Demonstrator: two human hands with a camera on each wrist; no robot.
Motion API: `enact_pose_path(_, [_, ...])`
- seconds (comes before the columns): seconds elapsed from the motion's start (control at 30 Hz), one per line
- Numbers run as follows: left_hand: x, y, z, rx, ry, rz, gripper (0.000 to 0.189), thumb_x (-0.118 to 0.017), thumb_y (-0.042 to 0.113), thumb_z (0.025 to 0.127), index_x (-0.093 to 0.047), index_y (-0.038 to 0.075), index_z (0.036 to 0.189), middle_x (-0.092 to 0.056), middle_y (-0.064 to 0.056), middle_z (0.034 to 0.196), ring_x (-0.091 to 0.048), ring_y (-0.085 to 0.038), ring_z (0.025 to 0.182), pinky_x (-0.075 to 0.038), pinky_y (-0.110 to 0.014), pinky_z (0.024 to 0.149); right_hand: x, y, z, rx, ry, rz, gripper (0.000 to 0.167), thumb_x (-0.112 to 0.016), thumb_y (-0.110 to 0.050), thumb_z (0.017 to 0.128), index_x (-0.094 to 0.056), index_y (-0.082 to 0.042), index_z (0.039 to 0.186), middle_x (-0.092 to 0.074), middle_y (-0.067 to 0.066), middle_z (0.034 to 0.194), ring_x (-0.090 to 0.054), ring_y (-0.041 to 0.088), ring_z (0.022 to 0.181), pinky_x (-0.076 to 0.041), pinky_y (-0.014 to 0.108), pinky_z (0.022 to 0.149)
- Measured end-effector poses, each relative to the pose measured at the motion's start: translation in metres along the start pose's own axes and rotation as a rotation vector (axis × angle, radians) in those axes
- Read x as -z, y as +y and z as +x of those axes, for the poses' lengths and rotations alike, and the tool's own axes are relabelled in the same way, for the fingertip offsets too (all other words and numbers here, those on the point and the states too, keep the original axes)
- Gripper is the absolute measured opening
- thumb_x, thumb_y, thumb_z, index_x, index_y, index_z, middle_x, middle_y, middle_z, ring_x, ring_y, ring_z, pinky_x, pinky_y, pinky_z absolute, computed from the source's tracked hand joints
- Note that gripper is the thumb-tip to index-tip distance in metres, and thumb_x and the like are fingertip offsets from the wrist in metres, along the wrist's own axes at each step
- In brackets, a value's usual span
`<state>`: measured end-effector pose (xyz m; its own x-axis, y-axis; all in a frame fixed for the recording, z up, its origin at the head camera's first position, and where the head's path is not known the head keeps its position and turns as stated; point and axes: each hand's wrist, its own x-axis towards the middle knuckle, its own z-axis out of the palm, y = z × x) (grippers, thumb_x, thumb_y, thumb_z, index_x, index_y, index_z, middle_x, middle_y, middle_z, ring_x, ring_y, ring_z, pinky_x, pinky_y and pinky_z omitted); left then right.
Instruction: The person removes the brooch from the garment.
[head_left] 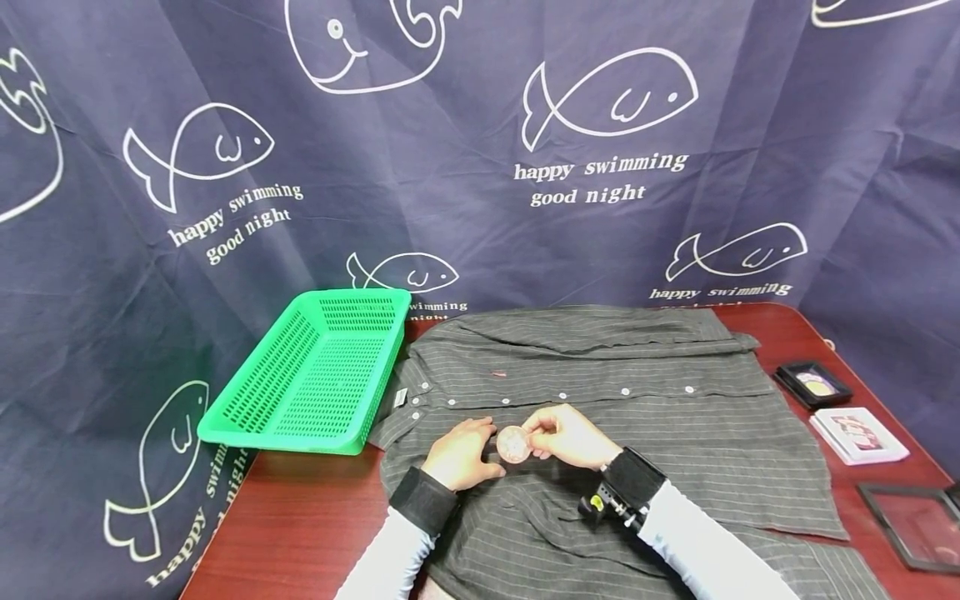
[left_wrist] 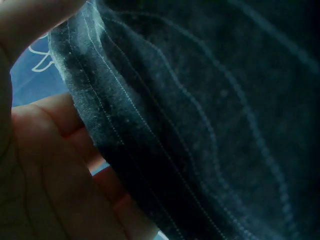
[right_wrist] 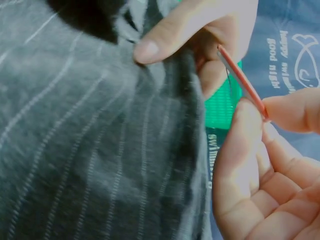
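Note:
A dark grey striped shirt (head_left: 637, 450) lies spread over the table with its row of white buttons running across. My left hand (head_left: 461, 456) grips a fold of it. The right wrist view shows the left thumb (right_wrist: 155, 47) pressing the cloth, with fingers behind the edge. In the left wrist view the cloth (left_wrist: 165, 125) hangs between thumb and fingers. My right hand (head_left: 573, 436) pinches a thin round pinkish disc (head_left: 513, 444) by its edge, close beside the left hand. Seen edge-on, the disc (right_wrist: 245, 82) has a thin dark wire-like line along one side.
A green perforated basket (head_left: 330, 367) stands at the table's left rear. Along the right side lie a black case (head_left: 813, 385), a white case with a red picture (head_left: 858, 435) and a dark-framed clear panel (head_left: 918, 529). A printed blue curtain (head_left: 480, 167) hangs behind.

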<state>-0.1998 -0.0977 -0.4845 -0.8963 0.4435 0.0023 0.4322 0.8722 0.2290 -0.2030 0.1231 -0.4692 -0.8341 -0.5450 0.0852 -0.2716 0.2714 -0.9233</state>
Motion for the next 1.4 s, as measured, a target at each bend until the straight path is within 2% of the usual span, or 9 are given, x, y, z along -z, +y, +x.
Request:
enact_pose_path(0.2, [0.003, 0.002, -0.001, -0.008, -0.002, 0.001, 0.065, -0.080, 0.041, 0.073, -0.064, 0.008, 0.127, -0.059, -0.006, 0.139, -0.054, -0.027, 0.130, -0.046, -0.041, 0.104, 0.010, -0.004, -0.002, 0.025, 0.052, 0.012, 0.017, -0.059, 0.001, 0.088, -0.066, 0.011, 0.101, -0.070, 0.022, 0.083, -0.065, 0.007, 0.070, -0.057, 0.025, 0.063])
enact_pose_path(0.5, [0.004, 0.003, -0.002, -0.003, -0.012, 0.008, 0.066, -0.080, 0.040, 0.073, -0.063, 0.007, 0.128, -0.058, -0.005, 0.140, -0.053, -0.025, 0.130, -0.045, -0.040, 0.105, 0.024, -0.017, -0.003, 0.104, 0.238, 0.024, 0.014, -0.062, 0.001, 0.090, -0.065, 0.010, 0.100, -0.068, 0.018, 0.081, -0.063, 0.006, 0.068, -0.055, 0.023, 0.064])
enact_pose_path(0.7, [0.002, 0.002, -0.002, 0.006, -0.017, 0.011, 0.066, -0.080, 0.041, 0.074, -0.063, 0.008, 0.128, -0.058, -0.004, 0.140, -0.053, -0.025, 0.131, -0.045, -0.040, 0.105, 0.034, -0.029, -0.005, 0.103, 0.334, 0.018, 0.015, -0.063, 0.000, 0.090, -0.065, 0.009, 0.101, -0.070, 0.017, 0.084, -0.065, 0.005, 0.069, -0.055, 0.023, 0.065])
enact_pose_path(0.87, [0.001, 0.001, -0.001, 0.000, -0.005, 0.011, 0.066, -0.080, 0.042, 0.073, -0.063, 0.008, 0.128, -0.058, -0.004, 0.140, -0.053, -0.023, 0.130, -0.046, -0.039, 0.104, 0.041, -0.035, -0.006, 0.099, 0.378, 0.027, 0.017, -0.063, -0.002, 0.090, -0.065, 0.009, 0.102, -0.071, 0.020, 0.086, -0.065, 0.003, 0.069, -0.055, 0.022, 0.066])
enact_pose_path(0.93, [0.000, 0.001, -0.001, -0.004, -0.004, 0.012, 0.066, -0.080, 0.042, 0.074, -0.063, 0.008, 0.128, -0.058, -0.004, 0.140, -0.053, -0.023, 0.130, -0.045, -0.039, 0.105, 0.042, -0.036, -0.007, 0.095, 0.387, 0.042, 0.018, -0.063, -0.001, 0.090, -0.065, 0.010, 0.103, -0.071, 0.016, 0.085, -0.065, 0.003, 0.069, -0.055, 0.021, 0.067])
enact_pose_path(1.1, [0.000, 0.000, 0.000, -0.006, 0.000, 0.007, 0.065, -0.079, 0.042, 0.074, -0.063, 0.008, 0.128, -0.058, -0.004, 0.140, -0.053, -0.023, 0.130, -0.046, -0.039, 0.105, 0.045, -0.035, -0.009, 0.086, 0.400, 0.089, 0.019, -0.063, 0.000, 0.090, -0.063, 0.013, 0.104, -0.070, -0.005, 0.081, -0.065, 0.004, 0.070, -0.055, 0.020, 0.068])
enact_pose_path(1.2, [0.000, 0.000, 0.000, -0.015, 0.007, -0.014, 0.063, -0.076, 0.043, 0.077, -0.063, 0.008, 0.129, -0.059, -0.006, 0.139, -0.054, -0.024, 0.130, -0.046, -0.040, 0.104, 0.047, -0.035, -0.010, 0.090, 0.411, 0.113, 0.020, -0.062, 0.000, 0.091, -0.062, 0.015, 0.105, -0.068, -0.010, 0.080, -0.065, 0.003, 0.072, -0.055, 0.020, 0.068])
enact_pose_path(1.4, [0.004, 0.000, 0.001, -0.058, 0.091, -0.168, 0.054, -0.067, 0.041, 0.088, -0.061, 0.006, 0.129, -0.064, -0.011, 0.129, -0.062, -0.027, 0.118, -0.049, -0.042, 0.098, 0.049, -0.039, -0.012, 0.102, 0.453, 0.131, 0.021, -0.062, 0.000, 0.091, -0.061, 0.016, 0.105, -0.068, -0.013, 0.079, -0.066, 0.004, 0.071, -0.057, 0.022, 0.067])
